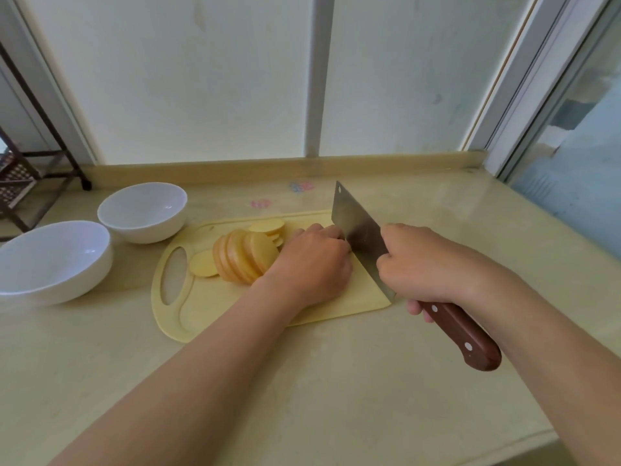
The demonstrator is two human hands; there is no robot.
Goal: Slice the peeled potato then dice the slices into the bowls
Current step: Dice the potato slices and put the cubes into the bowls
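Several round yellow potato slices [247, 255] lean in a row on a pale yellow cutting board [201, 314], with one slice [203, 263] lying flat at their left. My left hand [312, 264] lies curled on the board just right of the slices, its knuckles against the cleaver's blade; what it holds underneath is hidden. My right hand [423, 264] grips the cleaver [359, 230] at the top of its brown wooden handle [463, 338]. The blade stands edge down on the board. Two white bowls [144, 213] [53, 260] sit left of the board, both empty.
Everything sits on a beige countertop [336, 381] that ends at a low rim below a frosted window [208, 79]. A dark metal rack [23, 176] stands at the far left. The counter's right edge runs along a glass pane [578, 153].
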